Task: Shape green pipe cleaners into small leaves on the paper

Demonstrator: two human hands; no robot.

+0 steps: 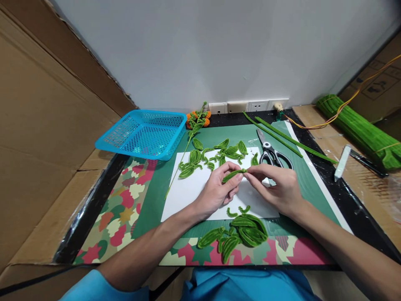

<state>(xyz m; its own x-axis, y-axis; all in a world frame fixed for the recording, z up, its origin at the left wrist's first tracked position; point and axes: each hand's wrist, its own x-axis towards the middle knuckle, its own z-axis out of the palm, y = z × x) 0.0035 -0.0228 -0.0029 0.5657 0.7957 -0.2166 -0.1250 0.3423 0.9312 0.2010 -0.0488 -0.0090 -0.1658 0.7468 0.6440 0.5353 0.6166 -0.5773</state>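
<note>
Both forearms converge over the white sheet (188, 196). The left hand (219, 190), fingers curled, pinches a green pipe-cleaner leaf (233, 174) between thumb and fingertips; the right hand (277, 186), palm down, nips the leaf's far tip. Finished leaves (241, 234) lie piled near the wrists; scissors (272, 154) rest just beyond.

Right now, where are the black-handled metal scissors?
In the head view, the black-handled metal scissors lie on the green mat, just beyond the right hand, between the white paper sheet and two long green pipe-cleaner stems.
</note>
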